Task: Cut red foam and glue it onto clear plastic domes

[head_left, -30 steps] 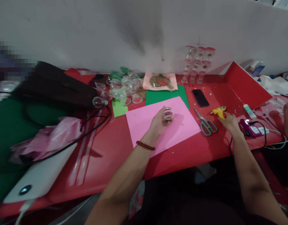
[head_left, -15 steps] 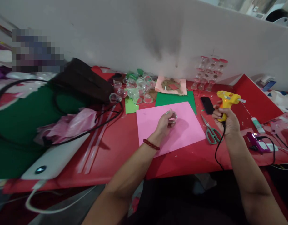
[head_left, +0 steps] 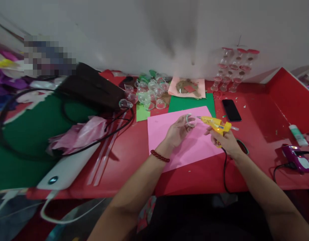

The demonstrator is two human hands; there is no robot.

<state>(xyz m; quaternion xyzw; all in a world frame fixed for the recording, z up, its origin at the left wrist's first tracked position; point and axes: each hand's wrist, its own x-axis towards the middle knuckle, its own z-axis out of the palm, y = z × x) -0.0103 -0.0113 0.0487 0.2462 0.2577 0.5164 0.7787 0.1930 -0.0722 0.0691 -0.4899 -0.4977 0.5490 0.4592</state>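
Observation:
Over the pink sheet [head_left: 184, 147], my left hand [head_left: 178, 130] is closed on a clear plastic cup [head_left: 191, 122], its rim turned toward the right. My right hand [head_left: 223, 140] grips a yellow glue gun [head_left: 214, 124] by its handle. The gun's nozzle points left and is at the cup's rim; whether it touches, I cannot tell. A clear glue stick [head_left: 235, 128] pokes out of the gun's rear. Scissors [head_left: 242, 147] lie mostly hidden behind my right wrist.
Several clear cups [head_left: 151, 92] are heaped at the back. Stacked cups with red discs [head_left: 237, 67] stand by the wall. A phone [head_left: 231, 110], a glue tube [head_left: 298, 135] and a purple power strip [head_left: 299, 159] lie right. A dark bag [head_left: 94, 88] and white laptop-like slab [head_left: 66, 170] are left.
My right hand has brought the glue gun left and down from the right side, up to the cup. My left hand has tilted the cup toward it. The view has shifted slightly.

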